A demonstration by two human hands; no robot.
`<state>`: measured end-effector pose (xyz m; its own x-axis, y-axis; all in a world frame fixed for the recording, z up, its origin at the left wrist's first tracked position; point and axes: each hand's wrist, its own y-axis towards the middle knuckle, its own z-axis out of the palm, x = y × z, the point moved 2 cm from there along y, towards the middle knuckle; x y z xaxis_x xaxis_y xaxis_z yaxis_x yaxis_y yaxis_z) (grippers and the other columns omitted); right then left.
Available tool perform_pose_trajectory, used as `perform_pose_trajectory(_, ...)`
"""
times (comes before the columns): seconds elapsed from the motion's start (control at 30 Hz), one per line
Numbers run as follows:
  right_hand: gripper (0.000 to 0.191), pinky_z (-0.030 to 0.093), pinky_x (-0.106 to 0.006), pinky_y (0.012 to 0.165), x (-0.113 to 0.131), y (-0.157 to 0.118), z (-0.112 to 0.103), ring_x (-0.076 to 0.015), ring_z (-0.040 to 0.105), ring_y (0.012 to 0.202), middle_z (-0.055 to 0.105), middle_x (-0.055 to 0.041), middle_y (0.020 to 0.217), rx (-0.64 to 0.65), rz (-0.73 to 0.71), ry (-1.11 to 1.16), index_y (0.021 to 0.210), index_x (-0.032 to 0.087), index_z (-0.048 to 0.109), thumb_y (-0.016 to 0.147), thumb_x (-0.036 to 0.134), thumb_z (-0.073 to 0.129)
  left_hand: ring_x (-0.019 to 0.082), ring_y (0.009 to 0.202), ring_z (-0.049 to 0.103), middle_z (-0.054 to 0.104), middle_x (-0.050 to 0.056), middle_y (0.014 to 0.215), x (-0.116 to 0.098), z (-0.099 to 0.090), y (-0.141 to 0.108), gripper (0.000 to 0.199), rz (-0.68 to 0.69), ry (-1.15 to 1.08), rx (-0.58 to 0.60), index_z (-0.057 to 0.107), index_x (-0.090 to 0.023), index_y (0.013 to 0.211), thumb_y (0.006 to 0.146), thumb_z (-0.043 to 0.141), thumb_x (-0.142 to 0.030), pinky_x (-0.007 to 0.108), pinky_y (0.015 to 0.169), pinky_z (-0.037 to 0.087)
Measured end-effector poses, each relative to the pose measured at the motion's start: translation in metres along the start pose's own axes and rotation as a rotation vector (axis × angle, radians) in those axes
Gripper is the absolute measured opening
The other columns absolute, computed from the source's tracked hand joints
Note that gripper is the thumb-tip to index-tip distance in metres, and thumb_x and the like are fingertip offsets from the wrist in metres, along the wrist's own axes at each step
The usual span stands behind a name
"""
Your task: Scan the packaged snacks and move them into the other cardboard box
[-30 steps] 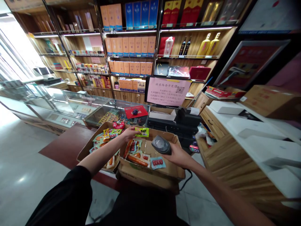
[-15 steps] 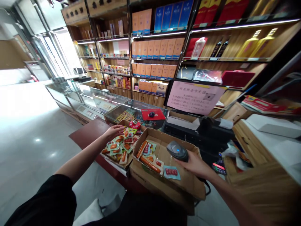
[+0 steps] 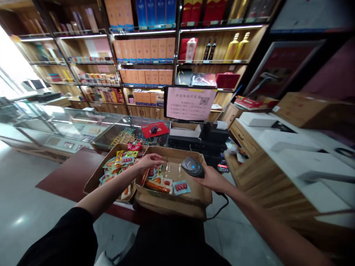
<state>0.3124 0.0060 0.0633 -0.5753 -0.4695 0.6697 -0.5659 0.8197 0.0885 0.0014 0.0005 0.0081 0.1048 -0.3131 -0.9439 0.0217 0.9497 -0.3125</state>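
Two-handed, working over open cartons, wearing black slv. (image 3: 61, 236) on L arm. Trailing black cable (image 3: 222, 208) below R wrist. Clamping R hand (image 3: 210, 180) on grey scanner (image 3: 191, 167), i.e. wrapping fingers around handle; holding scanner above R carton (image 3: 195, 190), pointing head inward, showing blue light on upper face. Viewing light-blue pkt. (image 3: 181, 187) w/ red sausages, lying flat in R carton, below and slightly L of scanner, apart from same. Viewing addl. pkts. incl. long sausage (image 3: 157, 186) in near-L part of R carton.

Extending L hand (image 3: 149, 161) over L side of R carton, hovering near small pkts. there; bending fingers loosely, spacing fingertips apart. Viewing L carton (image 3: 90, 183) alongside, containing mixed pkts., incl. green pkt. (image 3: 132, 154) and red-wrapped pkt. (image 3: 134, 146) toward far end. Viewing red-brown top (image 3: 61, 175) to L of L carton.

Facing glass case (image 3: 94, 123) beyond cartons; viewing red mat (image 3: 162, 127) thereon, supporting dark mouse (image 3: 154, 129). Viewing monitor w/ pink sign (image 3: 190, 105) to R of mat. Facing rear shelving last, viewing orange boxes (image 3: 144, 51) mid-level, tall blue boxes (image 3: 156, 14) above, yellow btls. (image 3: 235, 48) to R.
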Motion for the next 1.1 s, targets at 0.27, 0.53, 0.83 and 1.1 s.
perform_pose_trajectory(0.27, 0.040, 0.055, -0.041, 0.087, -0.013, -0.023, -0.002, -0.0320, 0.070, 0.103, 0.076, -0.0105, 0.109, -0.059, 0.082, 0.020, 0.110, 0.019, 0.068, 0.076, 0.040, 0.071, 0.016, 0.068, 0.065, 0.070, 0.003, 0.076, 0.042, 0.099, 0.021, 0.045, 0.081, 0.730, 0.445, 0.072, -0.016, 0.092, 0.057, 0.090, -0.039, 0.025, 0.062, 0.050)
perform_pose_trajectory(0.53, 0.038, 0.055, -0.038, 0.085, -0.023, -0.030, 0.004, -0.0307, 0.071, 0.102, 0.077, -0.0095, 0.107, -0.101, 0.114, 0.066, 0.107, 0.019, 0.069, 0.075, 0.039, 0.074, 0.028, 0.099, 0.066, 0.067, 0.012, 0.116, 0.055, 0.132, 0.012, 0.064, 0.281, 1.451, 0.528, 0.064, -0.021, 0.117, 0.057, 0.084, -0.028, 0.032, 0.080, 0.051)
perform_pose_trajectory(0.83, 0.045, 0.054, -0.041, 0.093, -0.029, -0.032, -0.004, -0.0310, 0.069, 0.110, 0.074, -0.0091, 0.117, -0.100, 0.091, 0.081, 0.118, 0.020, 0.066, 0.077, 0.039, 0.073, 0.013, 0.068, 0.064, 0.072, 0.001, 0.075, 0.022, 0.088, 0.051, 0.022, -0.054, 0.530, 0.414, 0.071, -0.013, 0.088, 0.066, 0.074, -0.016, 0.021, 0.063, 0.049)
perform_pose_trajectory(1.1, 0.044, 0.055, -0.043, 0.092, -0.011, -0.017, -0.008, -0.0319, 0.069, 0.108, 0.074, -0.0112, 0.116, -0.040, 0.053, 0.031, 0.117, 0.019, 0.065, 0.078, 0.039, 0.071, 0.016, 0.065, 0.070, 0.073, 0.007, 0.072, -0.017, 0.048, 0.056, 0.030, -0.155, -0.108, 0.127, 0.071, -0.010, 0.075, 0.056, 0.093, -0.016, 0.030, 0.070, 0.059)
